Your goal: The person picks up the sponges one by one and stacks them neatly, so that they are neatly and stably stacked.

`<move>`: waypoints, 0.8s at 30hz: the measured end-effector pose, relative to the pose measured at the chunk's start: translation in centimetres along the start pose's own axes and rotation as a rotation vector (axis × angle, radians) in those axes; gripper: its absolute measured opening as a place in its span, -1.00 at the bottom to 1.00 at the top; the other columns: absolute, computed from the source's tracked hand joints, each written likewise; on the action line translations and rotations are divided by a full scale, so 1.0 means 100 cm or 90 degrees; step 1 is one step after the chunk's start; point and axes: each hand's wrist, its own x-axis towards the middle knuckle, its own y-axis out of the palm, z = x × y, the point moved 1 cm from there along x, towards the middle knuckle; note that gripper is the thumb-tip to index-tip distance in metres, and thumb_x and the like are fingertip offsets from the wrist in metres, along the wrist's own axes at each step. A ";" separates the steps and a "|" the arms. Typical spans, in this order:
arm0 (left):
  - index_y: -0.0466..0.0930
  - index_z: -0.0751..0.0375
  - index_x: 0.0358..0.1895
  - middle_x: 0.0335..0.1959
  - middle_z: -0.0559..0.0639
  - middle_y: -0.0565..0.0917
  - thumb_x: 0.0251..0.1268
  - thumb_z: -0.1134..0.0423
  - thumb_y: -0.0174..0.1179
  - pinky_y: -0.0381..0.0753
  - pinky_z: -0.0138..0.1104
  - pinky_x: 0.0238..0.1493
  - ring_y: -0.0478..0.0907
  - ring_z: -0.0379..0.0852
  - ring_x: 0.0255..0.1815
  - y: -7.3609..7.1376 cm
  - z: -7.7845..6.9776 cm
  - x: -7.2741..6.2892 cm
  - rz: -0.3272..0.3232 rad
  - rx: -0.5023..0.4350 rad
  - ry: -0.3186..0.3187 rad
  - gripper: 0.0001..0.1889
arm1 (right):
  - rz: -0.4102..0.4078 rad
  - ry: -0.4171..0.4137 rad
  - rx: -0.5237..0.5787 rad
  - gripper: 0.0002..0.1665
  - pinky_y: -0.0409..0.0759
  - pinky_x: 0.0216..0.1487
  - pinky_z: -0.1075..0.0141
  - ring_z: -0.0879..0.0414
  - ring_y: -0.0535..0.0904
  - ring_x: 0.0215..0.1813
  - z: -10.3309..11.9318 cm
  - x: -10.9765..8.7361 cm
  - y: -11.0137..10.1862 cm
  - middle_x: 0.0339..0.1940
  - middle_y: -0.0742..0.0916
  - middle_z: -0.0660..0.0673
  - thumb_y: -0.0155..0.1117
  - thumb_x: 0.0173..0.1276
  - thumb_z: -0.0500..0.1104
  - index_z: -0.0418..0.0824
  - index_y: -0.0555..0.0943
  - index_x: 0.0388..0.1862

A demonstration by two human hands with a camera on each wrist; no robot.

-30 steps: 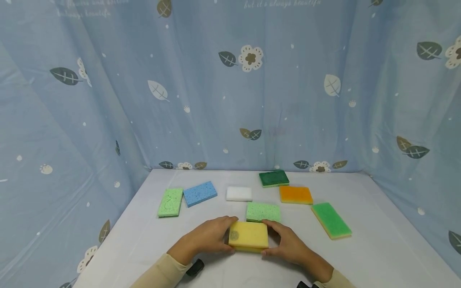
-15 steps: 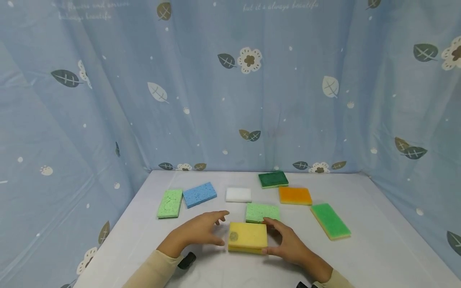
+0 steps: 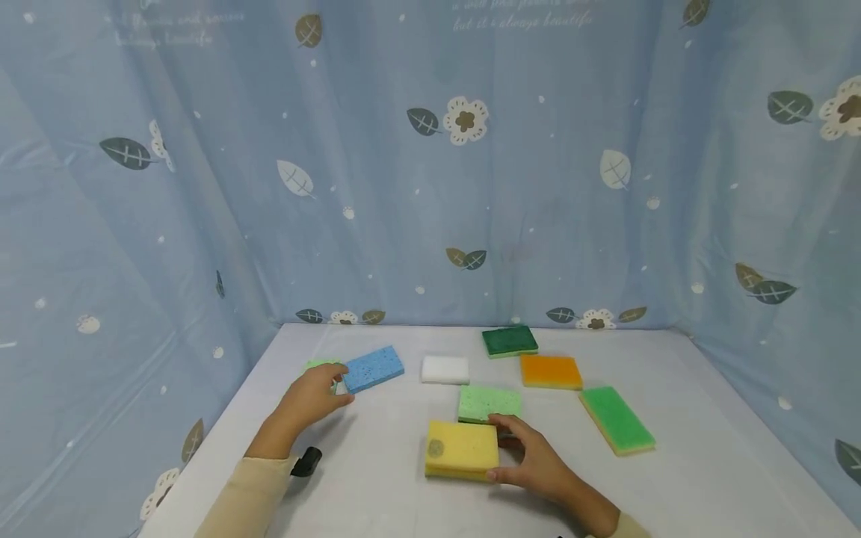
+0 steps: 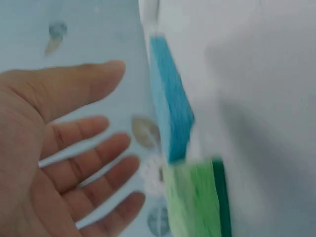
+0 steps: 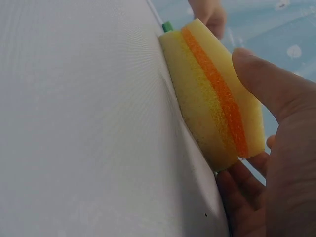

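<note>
Two yellow sponges (image 3: pixel 461 447) lie stacked on the white table, and the right wrist view shows an orange layer (image 5: pixel 221 96) between their yellow foam. My right hand (image 3: pixel 534 467) holds the stack at its right end, thumb at the front corner and fingers at the back. Out to the left, my left hand (image 3: pixel 308 403) hovers with fingers spread and nothing in them. It is over the light green sponge (image 4: pixel 195 202), mostly covering it in the head view. The blue sponge (image 3: pixel 374 369) lies just beyond its fingertips.
Behind the stack lies another light green sponge (image 3: pixel 489 403), with a white sponge (image 3: pixel 445 369) farther back. To the right are a dark green sponge (image 3: pixel 510 341), an orange sponge (image 3: pixel 551 371) and a bright green sponge (image 3: pixel 616 420). A blue curtain (image 3: pixel 430 187) hangs behind the table.
My left hand has let go of the yellow stack and moved left and away to the light green and blue sponges. The right hand has stayed at the stack.
</note>
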 end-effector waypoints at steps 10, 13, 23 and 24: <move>0.39 0.51 0.22 -0.07 0.39 0.53 -0.14 -0.45 0.33 0.50 0.13 -0.25 0.52 0.31 -0.15 -0.004 0.041 -0.004 -0.049 0.110 -0.151 0.09 | 0.033 0.029 -0.084 0.12 0.46 0.20 0.25 0.14 0.50 0.17 0.003 0.002 0.000 0.25 0.48 0.06 0.61 -0.07 0.16 -0.09 0.30 0.44; 0.31 0.58 0.25 -0.08 0.42 0.49 -0.18 -0.52 0.28 0.49 0.13 -0.25 0.50 0.29 -0.17 -0.001 0.046 -0.004 -0.034 0.099 -0.191 0.20 | 0.044 0.044 -0.130 0.13 0.44 0.22 0.21 0.17 0.49 0.16 0.004 0.002 0.001 0.28 0.46 0.09 0.59 -0.10 0.23 -0.01 0.28 0.44; 0.20 0.68 0.21 -0.17 0.39 0.53 -0.06 -0.28 0.36 0.50 0.06 -0.25 0.49 0.16 -0.29 0.000 0.051 -0.003 0.015 0.057 -0.238 0.08 | 0.035 0.054 -0.167 0.10 0.39 0.27 0.11 0.11 0.43 0.25 0.001 0.003 0.001 0.28 0.47 0.11 0.59 -0.07 0.23 0.05 0.30 0.44; 0.19 0.67 0.21 -0.17 0.38 0.53 -0.05 -0.24 0.36 0.50 0.06 -0.25 0.50 0.17 -0.28 0.000 0.052 -0.002 0.017 0.055 -0.241 0.05 | 0.034 0.056 -0.167 0.10 0.38 0.28 0.11 0.11 0.42 0.26 0.000 0.003 0.001 0.28 0.47 0.11 0.59 -0.07 0.23 0.04 0.30 0.44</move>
